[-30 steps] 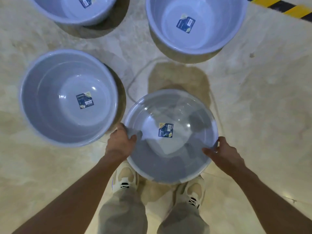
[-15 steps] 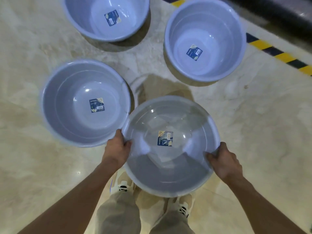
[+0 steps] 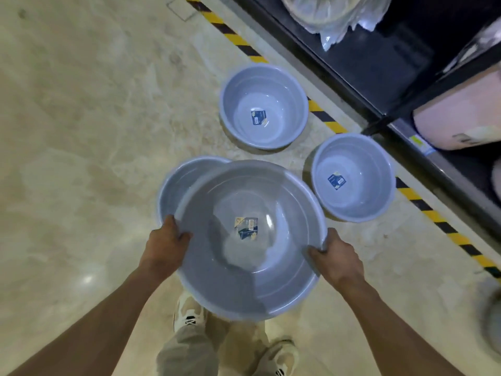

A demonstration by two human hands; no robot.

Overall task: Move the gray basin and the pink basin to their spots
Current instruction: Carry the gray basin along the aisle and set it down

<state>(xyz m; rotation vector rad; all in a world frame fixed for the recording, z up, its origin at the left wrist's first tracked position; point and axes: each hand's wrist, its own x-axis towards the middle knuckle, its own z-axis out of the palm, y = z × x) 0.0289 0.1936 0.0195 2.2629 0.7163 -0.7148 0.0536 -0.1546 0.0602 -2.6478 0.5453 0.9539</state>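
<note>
I hold a large gray basin (image 3: 217, 272) level in front of me, above the floor, with a label sticker on its bottom. My left hand (image 3: 165, 244) grips its left rim and my right hand (image 3: 334, 257) grips its right rim. It covers most of a second gray basin (image 3: 176, 183) standing on the floor behind it to the left. Two more gray basins rest on the floor, one further off (image 3: 263, 107) and one to the right (image 3: 352, 177). A pink basin (image 3: 458, 123) lies on the dark shelf at the right edge.
A black shelving unit (image 3: 379, 69) runs along the upper right, bordered by yellow-black floor tape (image 3: 436, 215). Plastic-wrapped goods (image 3: 333, 14) sit on the shelf at the top. The beige tiled floor (image 3: 81, 131) stretches out to the left. My shoes (image 3: 188, 313) are below the basin.
I have lifted the gray basin higher and turned to the right. The shelf and pink basin have come into view. The floor basins have shifted in the view.
</note>
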